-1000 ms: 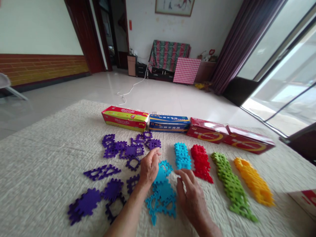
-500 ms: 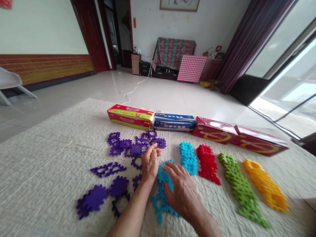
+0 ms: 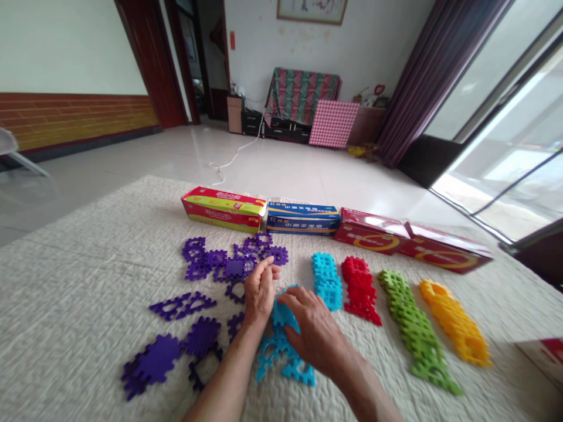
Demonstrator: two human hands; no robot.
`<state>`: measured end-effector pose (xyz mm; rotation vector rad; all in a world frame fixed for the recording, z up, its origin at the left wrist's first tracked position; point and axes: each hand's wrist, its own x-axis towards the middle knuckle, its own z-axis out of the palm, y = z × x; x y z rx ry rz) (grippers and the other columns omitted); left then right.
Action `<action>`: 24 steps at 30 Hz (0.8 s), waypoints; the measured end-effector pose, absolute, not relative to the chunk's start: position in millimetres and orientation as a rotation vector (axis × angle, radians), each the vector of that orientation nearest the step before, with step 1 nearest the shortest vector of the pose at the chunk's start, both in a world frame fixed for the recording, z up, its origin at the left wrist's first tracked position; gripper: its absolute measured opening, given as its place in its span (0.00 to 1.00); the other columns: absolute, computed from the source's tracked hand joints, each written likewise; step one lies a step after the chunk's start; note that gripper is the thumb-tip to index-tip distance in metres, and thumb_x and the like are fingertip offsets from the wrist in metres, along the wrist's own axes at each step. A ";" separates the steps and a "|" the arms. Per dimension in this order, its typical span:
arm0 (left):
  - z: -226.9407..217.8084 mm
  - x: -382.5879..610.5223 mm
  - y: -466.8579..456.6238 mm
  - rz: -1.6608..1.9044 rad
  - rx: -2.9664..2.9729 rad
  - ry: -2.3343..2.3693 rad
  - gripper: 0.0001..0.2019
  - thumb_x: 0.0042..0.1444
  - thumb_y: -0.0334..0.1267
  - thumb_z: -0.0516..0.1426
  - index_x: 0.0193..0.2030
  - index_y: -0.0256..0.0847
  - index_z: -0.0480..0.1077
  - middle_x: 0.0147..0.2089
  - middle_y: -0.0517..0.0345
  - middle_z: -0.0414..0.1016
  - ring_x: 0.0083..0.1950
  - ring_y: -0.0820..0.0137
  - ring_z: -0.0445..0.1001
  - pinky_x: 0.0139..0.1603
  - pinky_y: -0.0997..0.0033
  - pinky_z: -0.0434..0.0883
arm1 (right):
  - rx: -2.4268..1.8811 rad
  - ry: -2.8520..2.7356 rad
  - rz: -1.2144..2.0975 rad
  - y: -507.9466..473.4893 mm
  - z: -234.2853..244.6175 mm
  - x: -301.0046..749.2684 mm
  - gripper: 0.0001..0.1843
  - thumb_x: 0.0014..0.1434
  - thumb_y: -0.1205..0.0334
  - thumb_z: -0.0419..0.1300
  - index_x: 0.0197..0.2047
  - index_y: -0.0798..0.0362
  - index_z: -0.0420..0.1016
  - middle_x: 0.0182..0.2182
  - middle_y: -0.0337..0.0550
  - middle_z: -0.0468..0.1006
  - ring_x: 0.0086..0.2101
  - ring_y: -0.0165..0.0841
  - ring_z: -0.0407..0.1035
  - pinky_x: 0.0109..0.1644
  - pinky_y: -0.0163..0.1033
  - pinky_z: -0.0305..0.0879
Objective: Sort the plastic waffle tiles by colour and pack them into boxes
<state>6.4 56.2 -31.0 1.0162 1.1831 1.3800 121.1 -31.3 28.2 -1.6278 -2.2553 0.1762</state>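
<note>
My left hand [image 3: 261, 288] is closed with its fingers curled together, just in front of the scattered purple interlocking plastic tiles [image 3: 234, 268]. Whatever it may hold is hidden. Beside it, my right hand [image 3: 313, 325] is spread over loose light blue tiles [image 3: 275, 346], thumb apart from the fingers; its palm side is out of sight. A stacked row of light blue tiles [image 3: 326, 281] lies beyond the right hand. More purple tiles [image 3: 160, 357] lie at the left, some solid and some open frames.
Rows of red tiles [image 3: 361, 290], green tiles [image 3: 416, 328] and yellow tiles [image 3: 455, 321] lie to the right on the quilted cover [image 3: 88, 281]. Along the back stand a red-yellow box [image 3: 224, 210], a blue box [image 3: 303, 218] and two dark red boxes [image 3: 373, 230]. Another box [image 3: 545, 357] shows at the right edge.
The view has turned slightly right, so everything sits further left. Both hands keep nearly the same pose. The loose light blue tiles under my right hand look a little more spread out.
</note>
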 end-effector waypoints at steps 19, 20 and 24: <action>-31.2 7.1 54.1 1.357 1.029 1.196 0.17 0.56 0.42 0.54 0.49 0.37 0.73 0.37 0.52 0.79 0.37 0.70 0.76 0.39 0.72 0.72 | -1.718 -1.910 -0.263 -60.3 -18.7 192.0 0.25 0.57 0.69 0.53 0.59 0.49 0.62 0.55 0.51 0.67 0.53 0.44 0.63 0.53 0.55 0.66; -31.8 7.2 54.2 1.361 1.025 1.191 0.17 0.56 0.43 0.54 0.49 0.37 0.73 0.37 0.53 0.79 0.37 0.70 0.76 0.39 0.72 0.72 | -1.708 -1.895 -0.265 -61.5 -19.7 190.2 0.25 0.58 0.69 0.52 0.59 0.49 0.62 0.55 0.51 0.67 0.54 0.44 0.63 0.53 0.55 0.66; -32.4 7.4 54.6 1.375 1.012 1.184 0.17 0.55 0.43 0.55 0.48 0.36 0.74 0.36 0.53 0.79 0.36 0.70 0.76 0.38 0.72 0.72 | -1.645 -1.916 -0.192 -63.3 -17.1 174.7 0.21 0.59 0.71 0.52 0.55 0.49 0.66 0.53 0.48 0.69 0.52 0.41 0.65 0.53 0.51 0.66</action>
